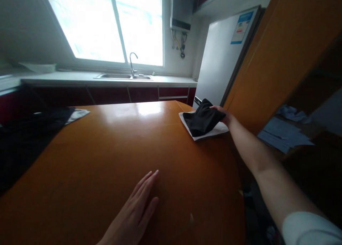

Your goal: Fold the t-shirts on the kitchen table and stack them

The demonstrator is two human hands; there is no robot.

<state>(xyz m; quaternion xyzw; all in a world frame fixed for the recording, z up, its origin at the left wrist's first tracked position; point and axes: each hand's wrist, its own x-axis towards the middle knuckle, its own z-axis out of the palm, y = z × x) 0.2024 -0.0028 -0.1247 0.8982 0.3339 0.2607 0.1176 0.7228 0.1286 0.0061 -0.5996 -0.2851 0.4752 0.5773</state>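
My right hand (222, 113) reaches out to the far right of the wooden table (128, 148), closed on the edge of a folded black cloth (202, 119), perhaps a garment. Beneath the black cloth lies a folded white cloth (197, 136), close to the table's right edge. The right fingertips are partly hidden by the black fabric. Over the near middle of the table, my left hand (133, 209) is open, fingers stretched forward and thumb apart, with nothing in it.
Dark fabric (26, 141) with a white piece (77, 115) covers the table's left side. Behind stand a counter with a sink (114, 76) and a grey refrigerator (219, 56). To the right, an orange wooden panel (278, 56) rises beside a shelf holding papers (283, 132).
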